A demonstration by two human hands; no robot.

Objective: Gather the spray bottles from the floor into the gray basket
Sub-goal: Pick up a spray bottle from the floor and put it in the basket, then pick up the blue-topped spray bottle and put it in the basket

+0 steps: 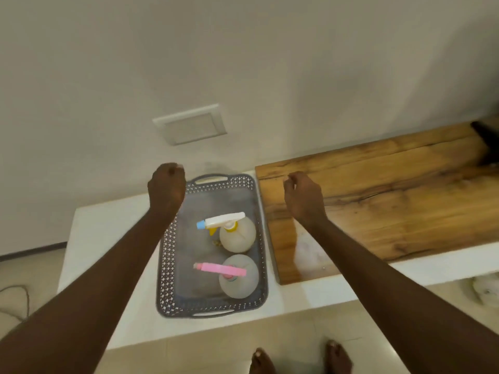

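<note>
A gray perforated basket (pixel 170 265) stands on a low white ledge (pixel 108 238). Two clear spray bottles stand upright inside it: one with a white-and-yellow trigger head (pixel 237 233) at the back, one with a pink trigger head (pixel 240 279) at the front. My left hand (pixel 166 188) hovers over the basket's back left corner with its fingers curled and nothing in it. My right hand (pixel 303 197) hangs above the wooden board, fingers loosely curled and holding nothing.
A wooden board (pixel 391 206) covers the ledge to the right of the basket. A white wall plate (pixel 190 125) sits on the wall behind. My bare feet (pixel 297 360) stand on the tiled floor. A cable (pixel 16 295) lies at the left.
</note>
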